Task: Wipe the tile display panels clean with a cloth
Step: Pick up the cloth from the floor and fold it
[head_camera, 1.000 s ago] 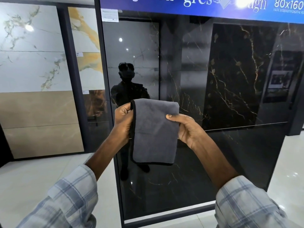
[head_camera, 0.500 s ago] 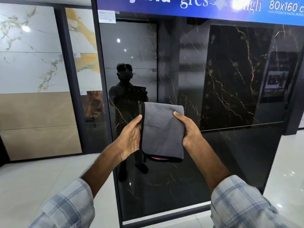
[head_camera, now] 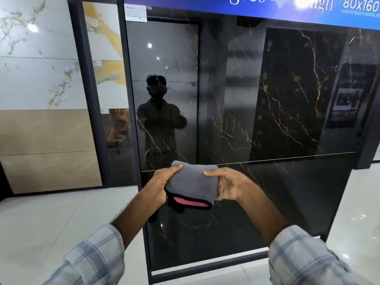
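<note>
both hands hold a folded grey cloth (head_camera: pixel 192 183) in front of the glossy black marble tile panel (head_camera: pixel 287 120), not touching it. left hand (head_camera: pixel 162 182) and right hand (head_camera: pixel 228 187) each grip a side, thumbs on top. pink inner face shows at cloth's lower edge.

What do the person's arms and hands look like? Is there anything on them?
Both forearms are bare. Each arm has a light blue-grey checked shirt sleeve, pushed up: the left sleeve and right sleeve. The left hand and right hand wear no gloves.
</note>
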Demonstrator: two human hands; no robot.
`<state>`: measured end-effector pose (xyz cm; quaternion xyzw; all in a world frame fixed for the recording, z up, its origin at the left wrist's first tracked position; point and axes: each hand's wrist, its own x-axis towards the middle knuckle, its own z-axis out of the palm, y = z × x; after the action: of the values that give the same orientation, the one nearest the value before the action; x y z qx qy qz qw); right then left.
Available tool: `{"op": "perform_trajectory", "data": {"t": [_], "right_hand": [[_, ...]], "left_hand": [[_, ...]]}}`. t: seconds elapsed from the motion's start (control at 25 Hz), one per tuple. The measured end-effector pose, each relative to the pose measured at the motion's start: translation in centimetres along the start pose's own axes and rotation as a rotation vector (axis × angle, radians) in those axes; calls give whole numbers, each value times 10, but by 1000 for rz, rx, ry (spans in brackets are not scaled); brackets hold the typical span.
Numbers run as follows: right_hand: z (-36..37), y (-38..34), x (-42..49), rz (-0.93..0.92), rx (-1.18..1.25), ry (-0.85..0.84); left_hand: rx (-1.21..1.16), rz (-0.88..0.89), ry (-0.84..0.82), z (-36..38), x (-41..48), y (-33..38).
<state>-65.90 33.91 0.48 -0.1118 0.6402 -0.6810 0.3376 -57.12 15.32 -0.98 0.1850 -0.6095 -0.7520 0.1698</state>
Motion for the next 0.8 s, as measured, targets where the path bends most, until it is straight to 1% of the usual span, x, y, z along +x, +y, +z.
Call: {"op": "perform_trajectory", "data": {"t": [0.04, 0.08, 0.16, 0.2, 0.24, 0.28, 0.32, 0.36, 0.4, 0.44, 0.48, 0.56, 0.6, 0.64, 0.68, 0.72, 0.76, 0.8], "right_hand": [[3, -13, -3, -100, 13, 7], [6, -29, -9, -260, 39, 3], [13, -60, -30, -611, 91, -48], [17, -71, -38, -726, 109, -89], [22, -76, -43, -790, 97, -99], [25, -77, -43, -803, 55, -58], [30, -74, -41, -783, 4, 34], [34, -71, -36, -756, -39, 122], [38, -69, -31, -738, -44, 173], [42, -68, -27, -741, -20, 183], [46, -69, -24, -756, 11, 178], [52, -69, -19, -843, 8, 148], [53, -68, -15, -908, -46, 136], [51, -66, -8, -961, -123, 124], [49, -63, 1, -980, -211, 83], [44, -60, 8, -944, -287, 5], [38, -58, 16, -856, -358, -104], [31, -56, 21, -718, -400, -228]], "left_hand": [[-6, 46, -18, 1, 0, 11], [-13, 168, -70, 2, -3, 27], [9, 479, -161, 1, -14, 68], [37, 618, -159, 0, -21, 87], [66, 728, -142, -2, -26, 99], [98, 796, -116, -5, -26, 105], [125, 822, -73, -8, -25, 106], [159, 823, -35, -11, -23, 107], [172, 803, -22, -13, -19, 107], [163, 786, -13, -17, -17, 105], [125, 732, -18, -20, -14, 104], [77, 537, -43, -28, -4, 97], [97, 444, -67, -31, -1, 91], [117, 388, -71, -34, 4, 84], [122, 363, -51, -37, 9, 80], [99, 346, -23, -41, 15, 80], [80, 329, -4, -48, 22, 82], [74, 313, 7, -55, 29, 85]]}}
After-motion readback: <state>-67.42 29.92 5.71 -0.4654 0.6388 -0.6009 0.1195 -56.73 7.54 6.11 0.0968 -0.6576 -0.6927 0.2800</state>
